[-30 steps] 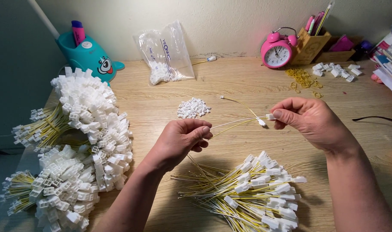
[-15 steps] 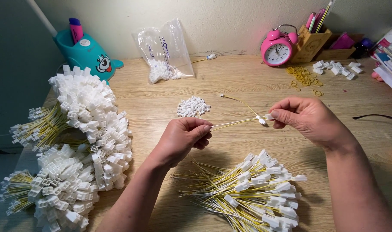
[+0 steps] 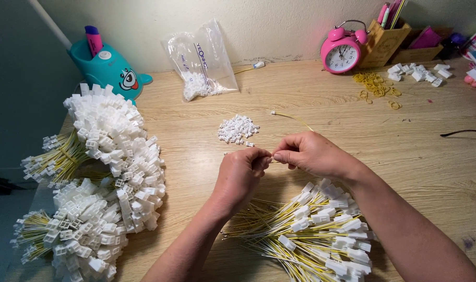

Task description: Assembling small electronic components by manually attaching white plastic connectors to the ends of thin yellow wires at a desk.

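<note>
Large bundles of finished leads (image 3: 99, 177) lay stacked at the left, while both hands (image 3: 272, 162) met, fingers pinching a yellow wire (image 3: 293, 118), a loose pile (image 3: 311, 235) remaining.

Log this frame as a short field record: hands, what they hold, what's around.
left hand: closed, fingertips meeting the right hand's
right hand: pinching a thin yellow wire that trails back across the desk
between the hands: too small to tell
near pile: yellow wires with white connectors
centre: small heap of white plastic pieces
left side: bundled finished wires
back: clear bag, pink alarm clock, rubber bands
surface: wooden desk
</note>
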